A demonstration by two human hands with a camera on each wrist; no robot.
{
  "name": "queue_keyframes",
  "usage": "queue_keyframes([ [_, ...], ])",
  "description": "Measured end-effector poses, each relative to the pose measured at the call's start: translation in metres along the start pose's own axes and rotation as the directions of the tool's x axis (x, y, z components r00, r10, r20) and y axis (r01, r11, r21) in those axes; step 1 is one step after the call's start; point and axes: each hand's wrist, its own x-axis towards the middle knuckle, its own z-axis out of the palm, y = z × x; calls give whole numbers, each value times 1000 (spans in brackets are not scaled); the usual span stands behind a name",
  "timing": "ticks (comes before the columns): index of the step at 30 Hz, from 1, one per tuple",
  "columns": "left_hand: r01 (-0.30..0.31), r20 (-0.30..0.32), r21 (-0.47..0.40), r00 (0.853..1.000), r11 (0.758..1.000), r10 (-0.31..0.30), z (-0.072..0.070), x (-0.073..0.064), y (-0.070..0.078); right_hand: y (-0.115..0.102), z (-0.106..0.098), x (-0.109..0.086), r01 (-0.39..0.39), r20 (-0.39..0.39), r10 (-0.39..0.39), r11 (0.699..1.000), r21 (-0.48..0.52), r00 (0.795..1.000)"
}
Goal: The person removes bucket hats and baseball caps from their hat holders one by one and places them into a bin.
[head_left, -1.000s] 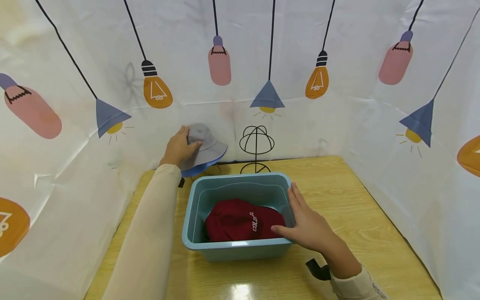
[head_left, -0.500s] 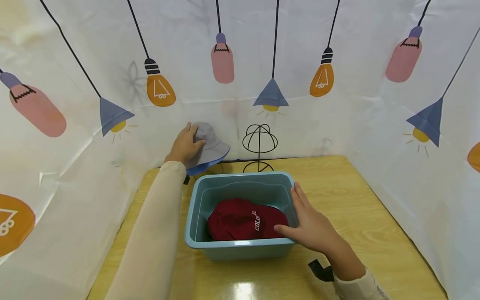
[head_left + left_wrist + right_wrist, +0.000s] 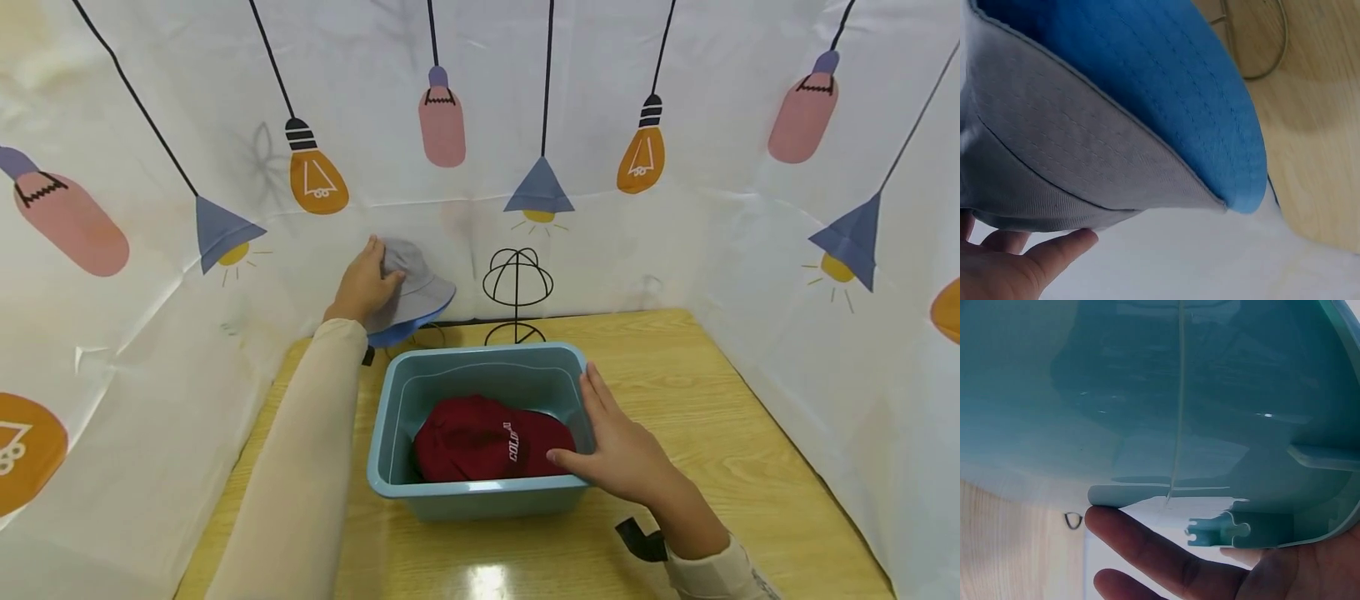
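At the back left in the head view, my left hand (image 3: pixel 363 283) holds a grey bucket hat (image 3: pixel 417 287) by its crown. The hat is tilted, and its blue lining (image 3: pixel 1210 106) faces the left wrist camera. Below the brim shows part of a thin gold-coloured wire base (image 3: pixel 427 335). A blue-green plastic basin (image 3: pixel 480 502) stands at mid-table with a dark red cap (image 3: pixel 465 437) inside, white lettering on its front. My right hand (image 3: pixel 626 457) rests on the basin's right side, fingers straight along the outer wall and thumb over the front rim near the corner.
Behind the basin stands a black wire hat stand (image 3: pixel 517 287) with a domed top. The wooden table (image 3: pixel 675 400) extends to the right. White sheeting (image 3: pixel 720 233) printed with hanging lamps encloses the back and both sides.
My left hand has raised the bucket hat slightly and tilted it a little. The right hand and the basin keep their places; the head view shifts slightly.
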Motion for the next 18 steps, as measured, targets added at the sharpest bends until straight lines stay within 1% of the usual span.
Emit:
queue_keyframes([
  [6,18,-13,-7,1000,1000,-18,-8,2,0,1,-1,0,-7,12,7,1000,2,1000],
  [12,13,-15,6,1000,1000,-13,-17,1,2,-1,-2,0,-11,15,11,1000,1,1000],
  [16,15,-25,-2,1000,1000,-15,-20,1,4,-1,-1,0,-18,17,18,1000,5,1000],
  [18,16,-14,1,1000,1000,-16,-21,2,4,-1,-1,0,-19,17,19,1000,7,1000],
])
